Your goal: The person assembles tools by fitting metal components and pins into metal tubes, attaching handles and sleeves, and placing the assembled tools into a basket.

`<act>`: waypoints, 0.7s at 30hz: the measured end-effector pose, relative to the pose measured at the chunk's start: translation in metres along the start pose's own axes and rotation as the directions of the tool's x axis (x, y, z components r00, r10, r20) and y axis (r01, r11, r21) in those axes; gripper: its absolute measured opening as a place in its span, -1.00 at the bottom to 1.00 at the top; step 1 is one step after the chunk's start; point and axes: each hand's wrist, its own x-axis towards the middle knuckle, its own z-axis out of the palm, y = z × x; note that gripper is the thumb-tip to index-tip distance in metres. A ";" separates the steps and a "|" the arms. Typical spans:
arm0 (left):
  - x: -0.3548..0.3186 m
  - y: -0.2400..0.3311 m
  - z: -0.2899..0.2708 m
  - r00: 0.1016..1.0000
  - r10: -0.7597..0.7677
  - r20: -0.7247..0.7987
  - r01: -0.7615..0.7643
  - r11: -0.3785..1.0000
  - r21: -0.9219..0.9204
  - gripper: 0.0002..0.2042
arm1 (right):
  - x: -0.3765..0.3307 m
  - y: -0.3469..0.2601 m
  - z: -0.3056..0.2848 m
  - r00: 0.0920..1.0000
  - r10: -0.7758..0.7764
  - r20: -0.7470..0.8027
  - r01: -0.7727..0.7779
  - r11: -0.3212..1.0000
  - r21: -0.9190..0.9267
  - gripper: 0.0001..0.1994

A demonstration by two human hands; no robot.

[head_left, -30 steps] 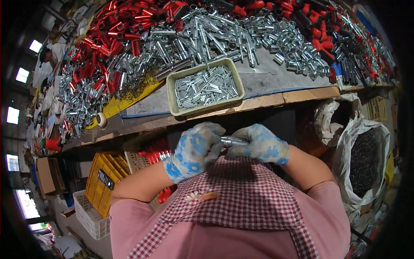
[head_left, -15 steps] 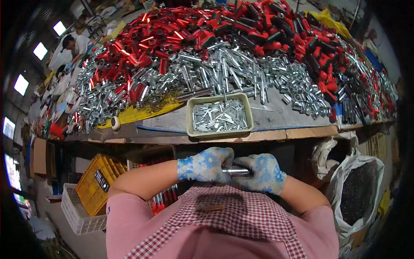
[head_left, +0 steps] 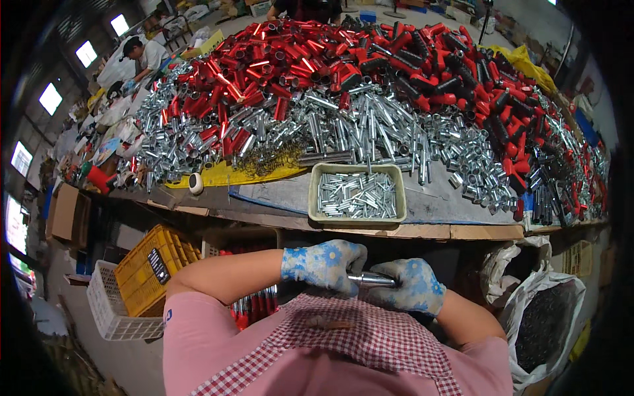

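Note:
Close in front of my apron, both of my gloved hands grip a shiny metal tube [head_left: 374,280]. My left hand [head_left: 327,265], in a white glove with blue flowers, is closed round its left end. My right hand [head_left: 411,286], gloved alike, is closed round the other end. Only the tube's middle shows between them, slanting slightly down to the right; both ends are hidden by the gloves. Just beyond the hands, at the table's front edge, stands a pale green tray [head_left: 357,220] of short silver pins [head_left: 356,195].
Behind the tray lie heaps of silver tubes [head_left: 370,125], red tubes [head_left: 277,59] and red-and-black handles [head_left: 456,72]. Yellow crates [head_left: 148,270] sit in a white basket [head_left: 109,310] at lower left. A white sack [head_left: 548,310] of dark pieces stands at right. Another person [head_left: 146,56] works far left.
The whole view has shifted, so the table sits lower and farther right. Both hands keep hold of the tube, which now slants a little more.

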 end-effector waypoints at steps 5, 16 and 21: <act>-0.003 -0.009 0.008 0.989 0.063 -0.136 -0.063 0.998 0.004 -0.62 | 0.000 0.004 0.008 0.999 0.029 -0.041 -0.030 0.999 -0.041 -0.58; -0.006 0.000 0.003 0.998 -0.039 -0.053 0.035 0.997 -0.066 -0.65 | 0.008 -0.008 0.016 0.983 -0.037 -0.182 0.021 0.996 -0.089 -0.68; -0.015 0.000 -0.008 0.990 0.009 -0.144 0.002 0.997 0.077 -0.57 | 0.015 -0.003 0.008 0.998 -0.036 -0.059 0.034 0.999 -0.022 -0.57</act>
